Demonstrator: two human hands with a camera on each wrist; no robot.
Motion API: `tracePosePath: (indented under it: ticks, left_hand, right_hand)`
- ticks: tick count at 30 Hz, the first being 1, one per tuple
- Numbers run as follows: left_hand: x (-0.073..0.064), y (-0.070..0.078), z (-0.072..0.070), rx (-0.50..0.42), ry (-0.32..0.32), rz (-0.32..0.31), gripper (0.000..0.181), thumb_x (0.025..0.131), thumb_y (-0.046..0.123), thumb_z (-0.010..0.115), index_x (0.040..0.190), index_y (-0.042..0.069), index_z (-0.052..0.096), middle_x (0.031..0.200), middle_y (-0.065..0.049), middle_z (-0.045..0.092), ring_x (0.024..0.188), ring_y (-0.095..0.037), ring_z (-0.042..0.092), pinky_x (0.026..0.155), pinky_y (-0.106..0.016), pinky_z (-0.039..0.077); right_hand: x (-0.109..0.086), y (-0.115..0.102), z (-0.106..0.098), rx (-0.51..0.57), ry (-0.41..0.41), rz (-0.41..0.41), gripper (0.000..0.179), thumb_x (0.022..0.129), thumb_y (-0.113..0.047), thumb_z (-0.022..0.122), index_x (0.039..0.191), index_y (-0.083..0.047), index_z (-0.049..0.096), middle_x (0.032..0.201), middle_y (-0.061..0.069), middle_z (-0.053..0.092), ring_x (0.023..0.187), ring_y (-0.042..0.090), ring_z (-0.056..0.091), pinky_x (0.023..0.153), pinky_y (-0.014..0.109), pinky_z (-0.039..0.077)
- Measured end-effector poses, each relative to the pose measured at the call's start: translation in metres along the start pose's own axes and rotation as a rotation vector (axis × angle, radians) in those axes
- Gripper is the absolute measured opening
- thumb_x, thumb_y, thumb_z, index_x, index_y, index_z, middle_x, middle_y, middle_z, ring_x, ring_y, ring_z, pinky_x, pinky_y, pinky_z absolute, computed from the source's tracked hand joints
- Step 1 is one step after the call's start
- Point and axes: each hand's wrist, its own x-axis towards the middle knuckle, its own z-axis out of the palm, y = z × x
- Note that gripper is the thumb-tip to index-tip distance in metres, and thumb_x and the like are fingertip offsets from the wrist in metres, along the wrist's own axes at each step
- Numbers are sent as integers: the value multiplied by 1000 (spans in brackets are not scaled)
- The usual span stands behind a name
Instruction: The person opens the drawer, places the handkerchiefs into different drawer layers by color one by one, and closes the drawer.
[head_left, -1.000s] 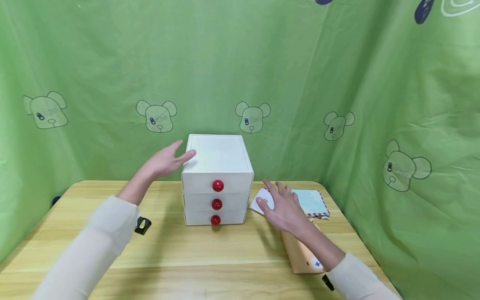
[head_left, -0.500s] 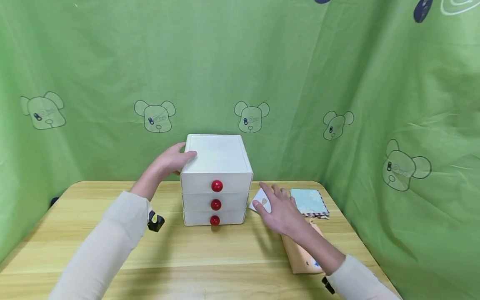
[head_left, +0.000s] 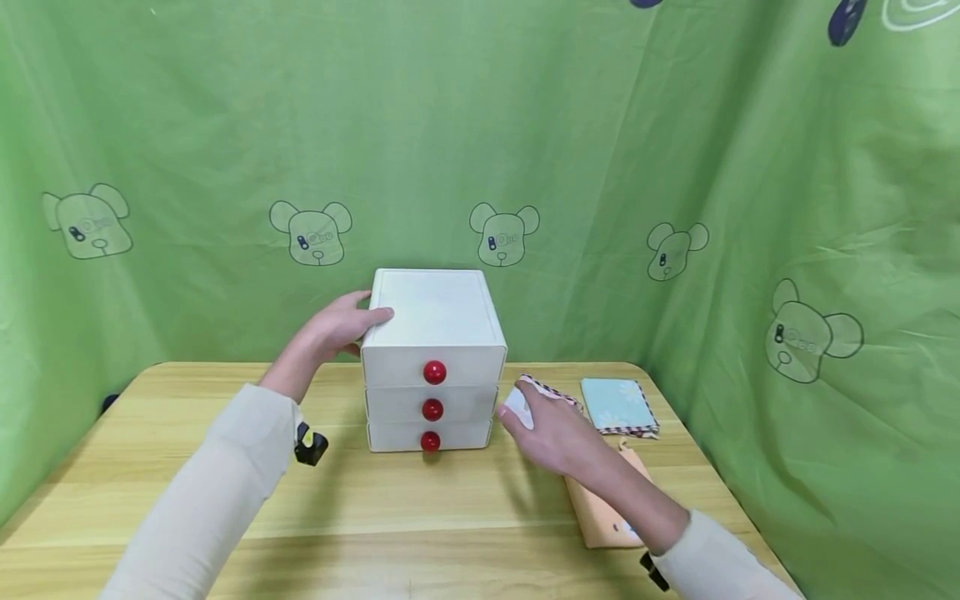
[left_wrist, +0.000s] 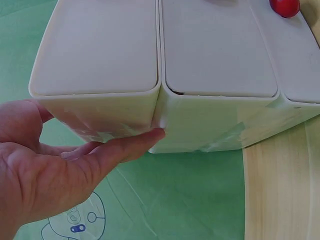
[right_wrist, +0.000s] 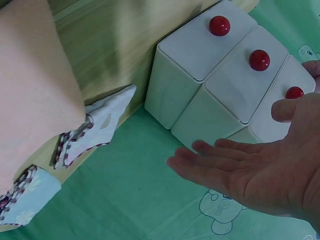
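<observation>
A white three-drawer cabinet (head_left: pixel 438 308) with red round knobs stands upright at the back middle of the table, its drawers closed. At its upper left edge is my left hand (head_left: pixel 341 325), thumb on the top and fingers along the side. In the left wrist view those fingers (left_wrist: pixel 120 150) lie nearly straight against the side wall. My right hand (head_left: pixel 551 429) hovers right of the cabinet, fingers spread and holding nothing. Partly hidden under it in the head view lies a folded white cloth (right_wrist: pixel 105 120) with a checked edge, apart from the hand in the right wrist view.
A folded light blue cloth (head_left: pixel 618 404) with a checked border lies at the right back of the table (head_left: pixel 337 517). Nearer, partly under my right forearm, lies a peach fabric piece (head_left: pixel 600 517). A green curtain (head_left: pixel 420 150) hangs behind and to the right.
My left hand has moved right onto the cabinet's upper left edge, then stayed there. My right hand has shifted slightly down and left, uncovering more of the white cloth's checked edge.
</observation>
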Motion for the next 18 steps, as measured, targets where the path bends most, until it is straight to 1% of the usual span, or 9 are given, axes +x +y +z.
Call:
tracePosePath:
  ticks: [2,5,7,9,12,18]
  left_hand:
    - [0,-1,0,-9,8,-8,76,97,33,53,154,12,7,122,-22,55,91,-29,65,76,-40,58]
    - [0,-2,0,-24,14,-13,76,97,33,54,154,13,8,121,-21,55,90,-28,65,74,-38,58]
    - [0,-3,0,-43,18,-17,76,96,32,55,154,14,9,121,-21,56,90,-29,65,74,-38,58]
    - [0,-3,-1,-58,18,-15,77,95,32,56,154,14,10,121,-21,56,91,-29,65,74,-39,59]
    - [0,-4,-1,-80,25,-14,77,94,31,59,154,15,12,124,-21,55,94,-30,65,74,-40,59]
    - [1,-7,-2,-101,42,-15,78,92,32,62,153,17,16,125,-20,56,98,-31,64,75,-40,59]
  right_hand:
    - [0,-2,-1,-1,6,-6,76,93,-67,30,141,-9,43,123,20,61,112,38,57,92,54,48]
    - [3,-6,-1,11,30,-7,62,95,-59,38,128,-9,54,104,14,68,95,30,65,78,46,54]
    - [5,-8,-2,42,42,-10,54,95,-55,43,119,-10,59,91,7,69,80,22,65,67,39,54]
    - [6,-11,-4,84,56,-15,47,95,-51,47,113,-10,62,84,2,68,72,15,63,60,34,52]
    - [8,-15,-5,154,66,-28,40,94,-48,51,107,-13,64,79,-3,67,68,10,61,58,31,51]
    - [12,-23,-6,266,53,-25,30,92,-44,57,105,-19,66,85,-5,67,77,9,63,63,29,52]
